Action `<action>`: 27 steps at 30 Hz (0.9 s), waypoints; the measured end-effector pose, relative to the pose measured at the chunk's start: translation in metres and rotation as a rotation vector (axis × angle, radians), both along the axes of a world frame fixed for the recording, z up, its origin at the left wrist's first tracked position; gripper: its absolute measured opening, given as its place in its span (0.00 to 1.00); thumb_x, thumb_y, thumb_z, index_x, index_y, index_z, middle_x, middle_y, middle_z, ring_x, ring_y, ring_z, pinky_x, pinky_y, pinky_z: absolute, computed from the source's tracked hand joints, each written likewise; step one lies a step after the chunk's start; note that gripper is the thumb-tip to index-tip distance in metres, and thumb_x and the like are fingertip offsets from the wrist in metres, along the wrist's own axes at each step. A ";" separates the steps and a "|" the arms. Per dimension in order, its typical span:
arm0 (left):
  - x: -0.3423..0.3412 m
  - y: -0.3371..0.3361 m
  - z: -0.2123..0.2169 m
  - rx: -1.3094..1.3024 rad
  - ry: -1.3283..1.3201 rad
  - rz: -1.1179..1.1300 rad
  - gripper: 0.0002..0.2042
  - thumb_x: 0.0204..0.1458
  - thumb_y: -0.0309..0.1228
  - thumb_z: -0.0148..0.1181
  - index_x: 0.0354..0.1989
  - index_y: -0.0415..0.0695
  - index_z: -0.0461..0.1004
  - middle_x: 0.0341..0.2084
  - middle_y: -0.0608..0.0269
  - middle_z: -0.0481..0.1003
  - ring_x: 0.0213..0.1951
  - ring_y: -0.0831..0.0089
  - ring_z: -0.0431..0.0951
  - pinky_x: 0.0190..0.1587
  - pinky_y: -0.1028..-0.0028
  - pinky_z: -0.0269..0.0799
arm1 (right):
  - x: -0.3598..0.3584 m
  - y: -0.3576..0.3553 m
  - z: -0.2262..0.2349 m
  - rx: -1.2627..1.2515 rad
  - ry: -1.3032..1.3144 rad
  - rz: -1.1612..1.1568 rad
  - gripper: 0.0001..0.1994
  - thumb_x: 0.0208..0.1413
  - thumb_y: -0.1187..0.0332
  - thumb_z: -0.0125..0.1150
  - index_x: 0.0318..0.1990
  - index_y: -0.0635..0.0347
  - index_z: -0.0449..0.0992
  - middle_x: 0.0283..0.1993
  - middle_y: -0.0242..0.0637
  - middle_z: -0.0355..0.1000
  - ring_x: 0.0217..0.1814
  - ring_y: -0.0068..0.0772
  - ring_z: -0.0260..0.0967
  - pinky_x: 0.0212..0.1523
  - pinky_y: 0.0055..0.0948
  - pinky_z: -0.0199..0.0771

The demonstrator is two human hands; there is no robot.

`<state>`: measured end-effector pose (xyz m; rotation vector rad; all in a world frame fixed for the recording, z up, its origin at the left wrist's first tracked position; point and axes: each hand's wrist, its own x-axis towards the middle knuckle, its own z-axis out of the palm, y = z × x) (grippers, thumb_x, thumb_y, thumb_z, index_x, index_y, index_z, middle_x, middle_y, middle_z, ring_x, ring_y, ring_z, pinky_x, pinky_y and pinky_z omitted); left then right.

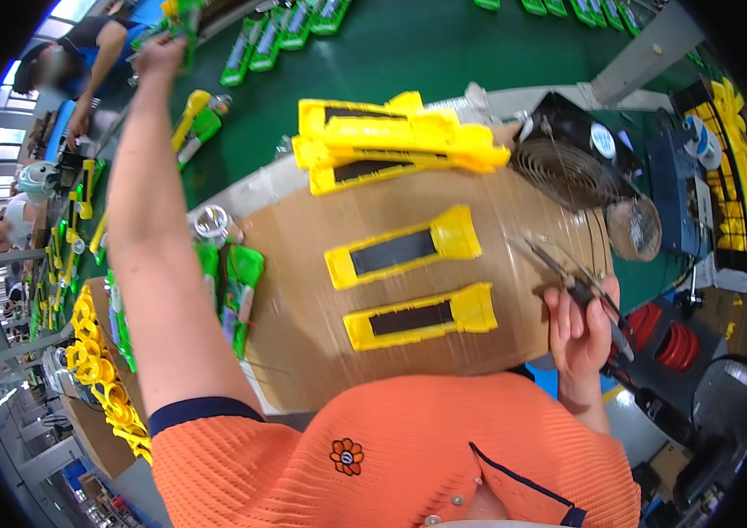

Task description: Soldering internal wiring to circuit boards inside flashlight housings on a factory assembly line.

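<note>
My left arm stretches to the far left, where my left hand (161,58) is closed on a green plastic part (187,33) with some yellow at its top; blur hides its detail. At the right edge of the cardboard work surface (294,352), my right hand (583,330) holds a soldering iron (578,289), tip pointing up and left. A thin wire-like piece runs beside it. Two yellow plastic housings (404,247) (422,317) with dark inset strips lie on the cardboard between my arms. More yellow housings (391,145) are piled at its far edge.
A black fan (567,163) and a round dish (634,227) stand at the right, near a blue box (677,189) with a wire spool (702,143). Green parts (240,295) lie left of the cardboard. Beyond runs a green conveyor (444,53); another person (96,53) works far left.
</note>
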<state>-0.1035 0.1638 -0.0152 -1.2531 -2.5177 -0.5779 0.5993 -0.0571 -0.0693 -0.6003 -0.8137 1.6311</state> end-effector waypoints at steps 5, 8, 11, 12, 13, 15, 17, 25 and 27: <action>0.097 -0.099 0.081 0.290 -0.504 -0.629 0.11 0.49 0.23 0.63 0.35 0.24 0.77 0.28 0.54 0.78 0.25 0.69 0.75 0.27 0.71 0.72 | 0.001 0.003 0.000 0.051 0.039 0.118 0.03 0.66 0.69 0.48 0.43 0.55 0.66 0.20 0.25 0.55 0.21 0.20 0.57 0.62 0.64 0.67; 0.211 -0.203 0.107 0.001 -0.383 -0.792 0.18 0.59 0.39 0.59 0.53 0.41 0.77 0.38 0.67 0.81 0.36 0.77 0.78 0.40 0.74 0.73 | 0.003 0.001 0.006 -0.007 0.087 0.155 0.02 0.68 0.69 0.47 0.42 0.53 0.67 0.20 0.25 0.55 0.23 0.19 0.59 0.64 0.67 0.63; 0.324 -0.317 0.105 -0.240 -0.309 -0.885 0.21 0.49 0.29 0.67 0.54 0.41 0.76 0.41 0.63 0.78 0.39 0.75 0.77 0.41 0.73 0.73 | 0.003 -0.007 0.015 -0.040 0.073 0.183 0.02 0.68 0.69 0.46 0.41 0.52 0.66 0.20 0.25 0.55 0.23 0.19 0.59 0.64 0.68 0.63; 0.356 -0.349 0.099 -0.334 -0.425 -0.831 0.21 0.47 0.27 0.67 0.52 0.41 0.76 0.41 0.57 0.78 0.42 0.67 0.78 0.44 0.69 0.74 | 0.002 -0.010 0.017 -0.032 0.067 0.201 0.02 0.68 0.69 0.46 0.41 0.51 0.66 0.21 0.25 0.55 0.24 0.19 0.59 0.64 0.68 0.63; 0.377 -0.364 0.086 -0.362 -0.479 -0.944 0.17 0.49 0.25 0.64 0.50 0.39 0.75 0.43 0.54 0.77 0.44 0.61 0.78 0.46 0.65 0.74 | -0.001 -0.013 0.018 -0.051 0.068 0.204 0.02 0.68 0.69 0.46 0.41 0.52 0.66 0.21 0.25 0.56 0.24 0.19 0.59 0.64 0.67 0.63; 0.402 -0.381 0.060 -0.401 -0.454 -0.943 0.17 0.49 0.23 0.62 0.49 0.38 0.74 0.43 0.51 0.75 0.44 0.53 0.76 0.47 0.62 0.74 | -0.008 -0.020 0.017 -0.082 0.101 0.219 0.00 0.67 0.70 0.48 0.42 0.52 0.65 0.22 0.25 0.57 0.24 0.21 0.60 0.64 0.66 0.64; 0.410 -0.381 0.038 -0.342 -0.343 -0.945 0.17 0.49 0.22 0.60 0.50 0.37 0.73 0.43 0.50 0.75 0.46 0.51 0.74 0.49 0.61 0.72 | -0.017 -0.025 0.013 -0.097 0.092 0.230 0.00 0.67 0.70 0.49 0.42 0.52 0.65 0.22 0.26 0.59 0.25 0.23 0.62 0.64 0.64 0.64; 0.403 -0.376 0.023 -0.327 0.086 -0.879 0.20 0.48 0.24 0.63 0.53 0.45 0.76 0.47 0.60 0.75 0.50 0.57 0.73 0.53 0.61 0.68 | -0.014 -0.030 0.016 0.067 0.124 0.253 0.05 0.67 0.71 0.46 0.45 0.50 0.67 0.21 0.25 0.58 0.25 0.23 0.63 0.67 0.71 0.56; 0.405 -0.375 0.018 -0.153 -0.087 -0.929 0.14 0.49 0.25 0.65 0.45 0.45 0.79 0.42 0.64 0.77 0.47 0.60 0.74 0.51 0.62 0.69 | -0.002 -0.037 0.023 0.172 0.104 0.314 0.06 0.66 0.72 0.45 0.48 0.51 0.65 0.20 0.25 0.57 0.23 0.23 0.62 0.66 0.72 0.56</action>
